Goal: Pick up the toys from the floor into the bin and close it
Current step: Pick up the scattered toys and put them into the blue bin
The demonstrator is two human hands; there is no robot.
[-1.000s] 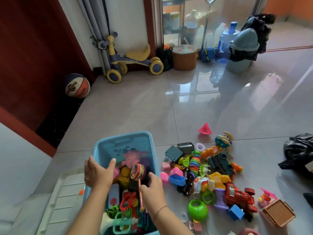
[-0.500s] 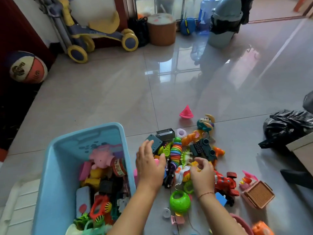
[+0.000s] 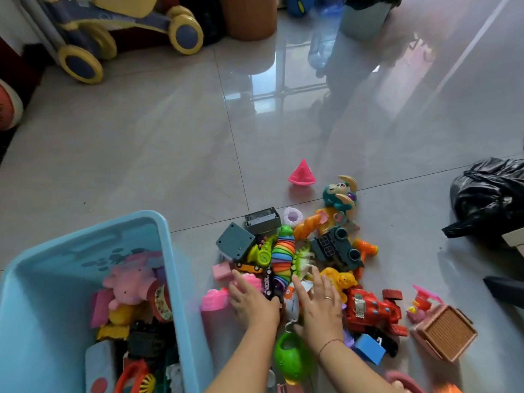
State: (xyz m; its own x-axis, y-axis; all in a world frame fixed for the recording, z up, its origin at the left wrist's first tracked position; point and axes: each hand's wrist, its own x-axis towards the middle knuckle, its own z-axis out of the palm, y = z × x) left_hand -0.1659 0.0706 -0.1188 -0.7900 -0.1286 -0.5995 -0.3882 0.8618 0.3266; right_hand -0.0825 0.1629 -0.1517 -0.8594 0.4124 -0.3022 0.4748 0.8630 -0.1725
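Both hands on the toy pile (image 3: 334,251), lower centre — right hand (image 3: 320,307) fingers (image 3: 326,282) spread flat, holding nothing; left hand (image 3: 255,303), grip unclear — blue bin (image 3: 85,235) at lower left

We find the light-blue plastic bin (image 3: 163,231) cut off at the left and bottom edges | orange-and-white ball (image 3: 8,106) mostly past the left edge | left hand (image 3: 252,303) perhaps grips the dark narrow plastic toy (image 3: 268,282), its underside hidden
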